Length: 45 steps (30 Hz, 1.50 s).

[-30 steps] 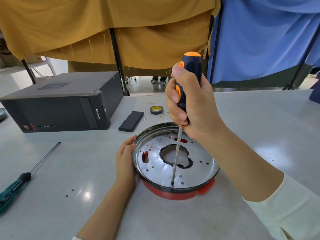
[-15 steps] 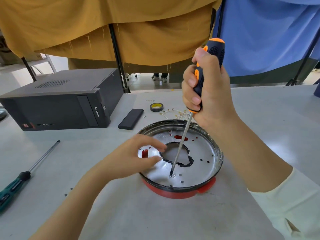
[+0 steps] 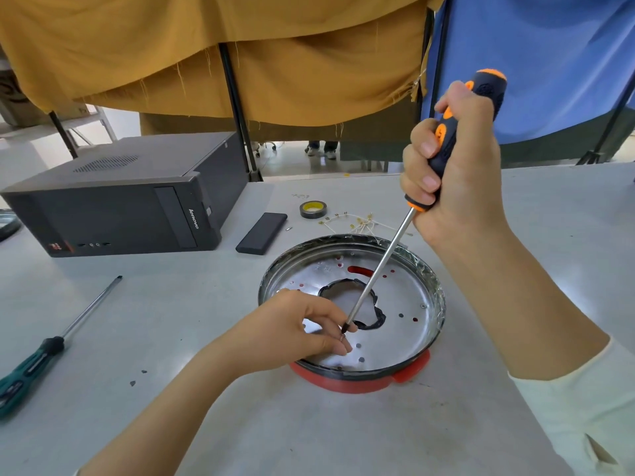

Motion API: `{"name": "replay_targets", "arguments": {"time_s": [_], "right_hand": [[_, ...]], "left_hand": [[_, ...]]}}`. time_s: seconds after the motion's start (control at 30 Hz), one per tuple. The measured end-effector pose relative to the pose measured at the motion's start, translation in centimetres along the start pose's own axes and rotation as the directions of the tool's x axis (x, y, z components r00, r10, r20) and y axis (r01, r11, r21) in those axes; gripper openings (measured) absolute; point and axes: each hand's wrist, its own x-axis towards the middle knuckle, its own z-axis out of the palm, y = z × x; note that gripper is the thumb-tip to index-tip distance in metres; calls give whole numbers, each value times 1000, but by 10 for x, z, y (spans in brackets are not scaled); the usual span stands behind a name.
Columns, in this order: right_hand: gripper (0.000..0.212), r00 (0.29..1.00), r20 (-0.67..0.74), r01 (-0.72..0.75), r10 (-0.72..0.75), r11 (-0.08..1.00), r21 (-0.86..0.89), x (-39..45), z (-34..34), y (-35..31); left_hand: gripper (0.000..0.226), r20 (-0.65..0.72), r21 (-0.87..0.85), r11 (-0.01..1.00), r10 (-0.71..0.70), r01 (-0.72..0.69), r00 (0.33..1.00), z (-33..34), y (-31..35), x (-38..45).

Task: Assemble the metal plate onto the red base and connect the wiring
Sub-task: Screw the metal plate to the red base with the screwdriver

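Note:
A round shiny metal plate [image 3: 409, 297] with a ragged centre hole sits inside the red base [image 3: 347, 384] on the table. My right hand [image 3: 457, 173] grips the orange-and-black handle of a screwdriver [image 3: 381, 273], which slants down to the left. Its tip hovers just above the plate's near-left part. My left hand [image 3: 295, 329] reaches over the plate's left rim and pinches a small screw [image 3: 342, 336] right at the tip. A bundle of thin pale wires [image 3: 360, 225] lies behind the plate.
A black computer case [image 3: 130, 197] lies at the back left. A flat black bar [image 3: 262, 232] and a yellow-cored tape roll [image 3: 312, 209] lie behind the plate. A green-handled screwdriver [image 3: 44, 352] lies at the left. Yellow and blue cloths hang beyond the table.
My left hand left the plate's rim, moved over the plate and closed its fingertips on the screw at the tip. The screwdriver lifted off the plate and tilted, its handle going up and right.

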Motion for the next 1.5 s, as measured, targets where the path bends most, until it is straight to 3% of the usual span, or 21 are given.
{"name": "replay_targets", "arguments": {"time_s": [0.13,0.33,1.13,1.4,1.5], "right_hand": [[24,999,-44,15,-13,999,49,2,-5,-4],[24,999,-40,31,-28,997,65,2,-5,-7],[23,997,-66,48,-43,997,66,-2,-3,-9],[21,997,-61,52,-49,998,47,-5,1,-7],[29,997,-55,61,-59,997,39,-8,4,-6]], "left_hand": [[9,-123,16,1000,29,-27,992,2,0,0],[6,-199,47,998,58,-49,978,2,2,1],[16,-147,-108,992,47,-63,988,-1,1,-7],[13,-166,-45,999,-1,-6,986,0,-1,-8],[9,-184,11,1000,-13,15,983,0,0,-8]]}}
